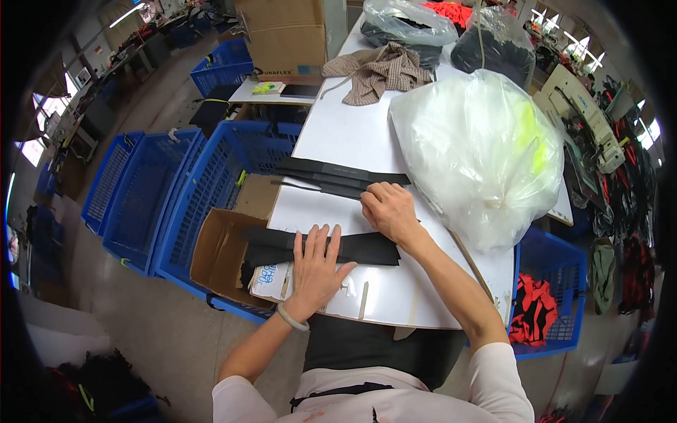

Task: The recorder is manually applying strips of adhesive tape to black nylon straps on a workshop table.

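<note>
My left hand (315,262) lies flat, fingers spread, on a stack of black fabric strips (367,248) near the front edge of the white table (345,134). My right hand (389,210) rests just beyond it, fingers curled on the end of a second bundle of black strips (331,175) that runs left across the table. Whether the right hand grips a strip or only presses on it cannot be made out. A pale bracelet is on my left wrist.
A large clear plastic bag (479,151) of pale and yellow fabric fills the table's right side. A checked cloth (377,70) and dark bagged goods (409,25) lie at the far end. Blue crates (169,197) and an open cardboard box (222,257) stand left; a blue crate with red fabric (539,310) right.
</note>
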The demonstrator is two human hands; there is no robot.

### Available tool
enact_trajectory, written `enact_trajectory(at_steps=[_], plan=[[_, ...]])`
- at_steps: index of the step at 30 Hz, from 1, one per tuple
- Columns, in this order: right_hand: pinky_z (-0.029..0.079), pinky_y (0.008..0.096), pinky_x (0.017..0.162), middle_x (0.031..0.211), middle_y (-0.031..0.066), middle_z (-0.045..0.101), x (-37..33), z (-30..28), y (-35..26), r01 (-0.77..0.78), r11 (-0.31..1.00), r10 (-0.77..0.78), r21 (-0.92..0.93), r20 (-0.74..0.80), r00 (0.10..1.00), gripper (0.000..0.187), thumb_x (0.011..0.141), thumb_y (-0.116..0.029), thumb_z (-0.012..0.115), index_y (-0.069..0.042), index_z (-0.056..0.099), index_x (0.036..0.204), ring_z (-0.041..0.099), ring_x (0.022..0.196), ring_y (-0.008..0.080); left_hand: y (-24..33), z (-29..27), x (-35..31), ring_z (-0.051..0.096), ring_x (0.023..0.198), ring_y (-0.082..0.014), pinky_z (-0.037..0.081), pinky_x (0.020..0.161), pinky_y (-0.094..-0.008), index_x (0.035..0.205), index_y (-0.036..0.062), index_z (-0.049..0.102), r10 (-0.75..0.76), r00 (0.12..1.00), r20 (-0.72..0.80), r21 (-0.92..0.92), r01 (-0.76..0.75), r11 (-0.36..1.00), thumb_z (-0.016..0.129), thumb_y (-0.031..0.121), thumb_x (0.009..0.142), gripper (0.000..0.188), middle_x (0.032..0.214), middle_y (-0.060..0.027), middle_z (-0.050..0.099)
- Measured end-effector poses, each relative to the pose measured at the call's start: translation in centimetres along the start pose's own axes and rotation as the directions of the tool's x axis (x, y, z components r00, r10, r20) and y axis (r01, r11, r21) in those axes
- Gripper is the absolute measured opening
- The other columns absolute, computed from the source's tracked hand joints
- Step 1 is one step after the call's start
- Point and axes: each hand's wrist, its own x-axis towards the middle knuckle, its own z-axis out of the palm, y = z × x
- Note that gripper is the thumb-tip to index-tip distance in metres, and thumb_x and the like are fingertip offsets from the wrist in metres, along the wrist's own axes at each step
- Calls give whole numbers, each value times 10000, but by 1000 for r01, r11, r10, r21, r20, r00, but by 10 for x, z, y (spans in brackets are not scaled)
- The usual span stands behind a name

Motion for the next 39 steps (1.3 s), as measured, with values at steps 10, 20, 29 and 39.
enact_trajectory(at_steps=[10, 20, 29, 39], plan=[[484, 354, 725, 970, 107, 633, -46, -123, -64, -174, 953, 212, 248, -133, 968, 249, 685, -96, 766, -36, 661, 902, 609, 872, 279, 62, -28, 39, 587, 1159, -361, 467, 1036, -444, 1275, -72, 454, -340, 878, 338, -803, 81, -590, 492, 108, 1000, 331, 1219, -251, 583], [463, 213, 632, 729, 5, 656, -117, -159, -76, -689, -20, 695, 724, 506, 511, 149, 881, -93, 696, 36, 647, 826, 569, 673, 57, 118, -23, 34, 649, 1058, -362, 517, 947, -436, 1166, -57, 548, -192, 932, 306, -855, 181, -485, 510, 145, 1000, 263, 1095, -239, 662], [416, 229, 587, 715, 24, 622, -128, -145, -99, -604, 156, 799, 781, 260, 543, 102, 862, -46, 698, 25, 626, 876, 513, 646, 59, 147, -13, 45, 710, 811, -290, 560, 820, -386, 982, -34, 555, -418, 874, 246, -959, 156, -237, 554, 191, 991, 225, 861, -189, 689], [524, 339, 650, 852, 146, 629, -125, -142, -87, -562, 682, 705, 467, -218, 675, 334, 732, -54, 783, 1, 616, 1017, 655, 746, 302, 155, -5, 76, 419, 640, -163, 472, 770, -389, 1023, 24, 469, -345, 815, 466, -761, 171, -625, 456, 333, 1033, 310, 734, -48, 442]])
